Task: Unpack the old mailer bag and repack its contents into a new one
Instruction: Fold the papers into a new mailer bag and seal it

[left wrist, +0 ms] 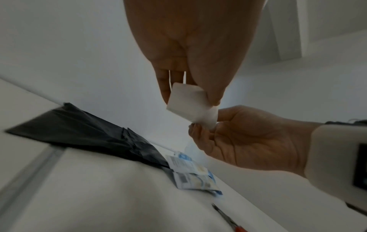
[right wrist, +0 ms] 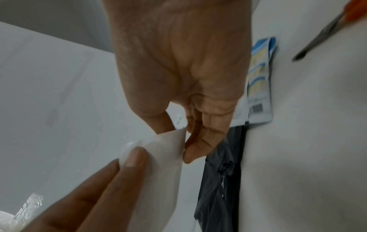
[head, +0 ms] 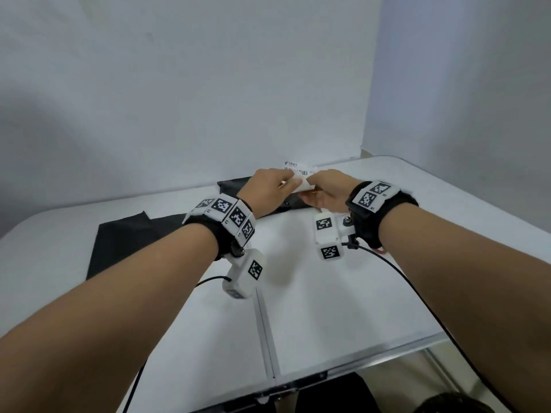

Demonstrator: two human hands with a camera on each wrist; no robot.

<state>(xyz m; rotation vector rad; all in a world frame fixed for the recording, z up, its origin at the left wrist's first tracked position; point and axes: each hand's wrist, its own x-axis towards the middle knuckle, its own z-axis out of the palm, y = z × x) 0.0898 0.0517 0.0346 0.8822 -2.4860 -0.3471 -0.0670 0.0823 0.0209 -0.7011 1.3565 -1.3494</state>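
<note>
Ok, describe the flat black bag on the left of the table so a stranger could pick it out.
Start at the white folding table and look left of its centre seam, under the left hand and forearm. The flat black bag lies there, smooth and unwrinkled. The crumpled black bag farther back, near the wall, is creased, so flatness sets it apart.

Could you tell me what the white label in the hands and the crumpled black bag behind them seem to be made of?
The white label, pinched by the left hand and right hand, looks like thin matte paper: it curls softly and carries a printed barcode. The black bag seems to be thin plastic film, judging by its sharp creases and dull sheen.
</note>
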